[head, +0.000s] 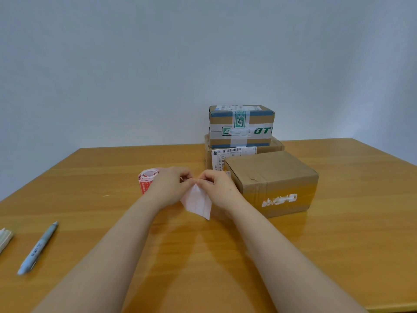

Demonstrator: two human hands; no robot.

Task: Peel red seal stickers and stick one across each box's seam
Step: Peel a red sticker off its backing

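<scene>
My left hand [168, 188] and my right hand [220, 188] meet over the middle of the table, each pinching the top corner of a sticker sheet [197, 202] whose pale back faces me. A roll of red seal stickers [146, 179] lies just left of my left hand. Right of my hands stands a plain brown box [273, 181] with white tape scraps on its front. Behind it, a flat box with a shipping label [234, 154] carries a box wrapped in green-printed tape [241, 125].
A light blue pen [38, 247] lies near the left front of the wooden table [349, 233]. A pale folded object [4, 239] sits at the left edge. The wall behind the table is plain grey.
</scene>
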